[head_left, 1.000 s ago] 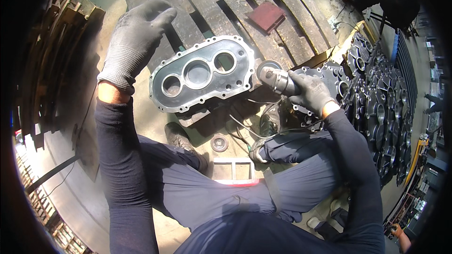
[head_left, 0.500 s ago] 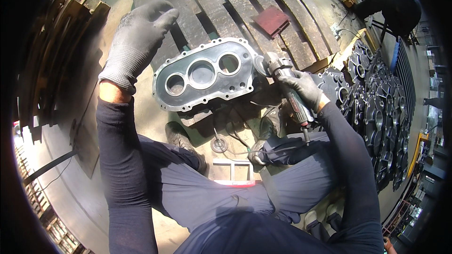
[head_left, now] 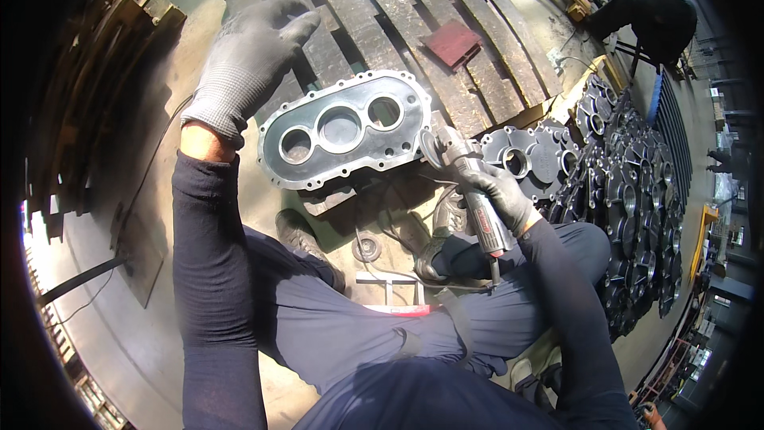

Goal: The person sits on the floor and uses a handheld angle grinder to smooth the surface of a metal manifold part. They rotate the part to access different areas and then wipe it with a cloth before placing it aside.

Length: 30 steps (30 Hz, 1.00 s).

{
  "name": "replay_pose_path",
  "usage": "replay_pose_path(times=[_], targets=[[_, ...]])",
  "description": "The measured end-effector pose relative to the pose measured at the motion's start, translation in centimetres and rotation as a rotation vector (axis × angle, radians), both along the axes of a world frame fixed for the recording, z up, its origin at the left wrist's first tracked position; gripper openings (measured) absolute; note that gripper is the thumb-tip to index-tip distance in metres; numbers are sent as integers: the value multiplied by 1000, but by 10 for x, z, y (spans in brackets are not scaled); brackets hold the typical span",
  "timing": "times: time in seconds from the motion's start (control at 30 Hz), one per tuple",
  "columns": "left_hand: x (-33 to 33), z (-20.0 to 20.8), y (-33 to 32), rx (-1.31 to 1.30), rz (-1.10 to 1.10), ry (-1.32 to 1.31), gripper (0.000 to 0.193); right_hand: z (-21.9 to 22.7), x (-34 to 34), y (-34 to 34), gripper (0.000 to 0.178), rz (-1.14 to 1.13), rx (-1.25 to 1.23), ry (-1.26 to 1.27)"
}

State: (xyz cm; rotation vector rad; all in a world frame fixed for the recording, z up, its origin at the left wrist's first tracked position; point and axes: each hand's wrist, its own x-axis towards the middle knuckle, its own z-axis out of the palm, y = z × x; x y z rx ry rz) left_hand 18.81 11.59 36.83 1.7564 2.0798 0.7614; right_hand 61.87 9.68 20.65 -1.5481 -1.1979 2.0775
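A metal housing cover [head_left: 339, 99] with three round openings and bolt lugs round its rim lies on the slatted wooden pallet [head_left: 362, 22]. My right hand [head_left: 507, 195], gloved in grey, is wrapped round the body of an angle grinder [head_left: 480, 211]. The grinder's disc [head_left: 430, 148] is beside the cover's right rim; whether they touch I cannot tell. My left hand [head_left: 253, 52], in a grey glove, is raised beyond the cover's upper left. Its fingers are loosely bent, the thumb stands apart, and nothing shows in it.
A dark red block [head_left: 454, 44] sits on the pallet. Many dark castings [head_left: 629, 191] are piled at the right. Stacked wood [head_left: 87, 87] stands at the left. A spare disc [head_left: 367, 248] and cables lie near my feet. Another person [head_left: 649, 12] sits at the far right.
My right hand has brought the grinder left and slightly down, with its disc now lower beside the cover's right end. My left hand has shifted a little to the right.
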Motion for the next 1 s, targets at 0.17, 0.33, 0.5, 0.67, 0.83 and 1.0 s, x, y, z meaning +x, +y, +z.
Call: replay_pose_path(times=[0.17, 0.33, 0.5, 0.67, 0.83, 1.0], targets=[[0, -4, 2, 18, -15, -9, 43, -14, 3, 26, 61, -121, 78, 22], [-3, -7, 1, -24, 18, -41, 44, -27, -12, 71, 51, -188, -23, 45], [-10, -12, 1, 39, -29, 1, 43, -29, -22, 69, 54, -191, -67, 24], [-9, -7, -1, 80, -54, 7, 47, -20, -24, 35, 47, -220, -75, 35], [-6, -4, -5, 78, -35, 36, 47, -27, -20, 12, 51, -221, -53, 17], [-10, -5, -1, 48, -33, 27, 43, -30, -30, -20, 50, -338, -99, 108]])
